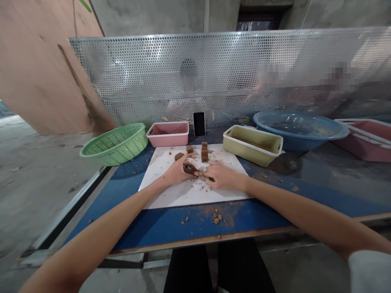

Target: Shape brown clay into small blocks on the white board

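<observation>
Over the white board [171, 196], my left hand [178, 171] is closed around a dark brown lump of clay [190, 167]. My right hand [220, 176] touches the lump's right side, its fingers pinched on a small brown stick-like piece [203, 174] whose exact shape is unclear. Just behind the hands stand several brown clay blocks in a short row [204, 152]. Another small block [190, 149] sits to their left, and a flattish brown lump [179, 156] lies behind my left hand. Crumbs are scattered on the board.
Along the back are a green basket [117, 145], a pink bin [168, 139], an upright phone [199, 124], a yellow-green bin [253, 147], a blue basin [301, 132] and a dark pink bin [366, 144]. Clay bits [217, 218] lie near the front edge. Perforated metal stands behind.
</observation>
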Demonstrator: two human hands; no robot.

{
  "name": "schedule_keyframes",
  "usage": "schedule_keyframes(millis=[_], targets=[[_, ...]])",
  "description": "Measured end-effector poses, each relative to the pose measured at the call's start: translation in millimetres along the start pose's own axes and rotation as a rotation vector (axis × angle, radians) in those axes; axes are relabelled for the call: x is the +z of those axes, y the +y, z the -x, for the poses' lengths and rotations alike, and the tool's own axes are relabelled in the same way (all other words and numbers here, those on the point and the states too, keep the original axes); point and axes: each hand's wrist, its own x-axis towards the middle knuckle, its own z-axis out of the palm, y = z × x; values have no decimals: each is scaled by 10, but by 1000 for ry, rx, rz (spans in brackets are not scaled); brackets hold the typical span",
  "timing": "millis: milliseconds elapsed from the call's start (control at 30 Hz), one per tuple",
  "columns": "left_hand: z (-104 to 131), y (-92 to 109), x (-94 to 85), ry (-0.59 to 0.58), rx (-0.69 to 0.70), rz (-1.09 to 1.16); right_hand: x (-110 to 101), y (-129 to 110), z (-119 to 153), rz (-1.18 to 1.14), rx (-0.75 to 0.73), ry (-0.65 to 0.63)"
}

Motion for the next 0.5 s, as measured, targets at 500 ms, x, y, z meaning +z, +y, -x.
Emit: schedule_keyframes(millis=[500], targets=[[-6, -19, 10, 27, 16, -63, -54, 67, 28, -67, 100, 31]])
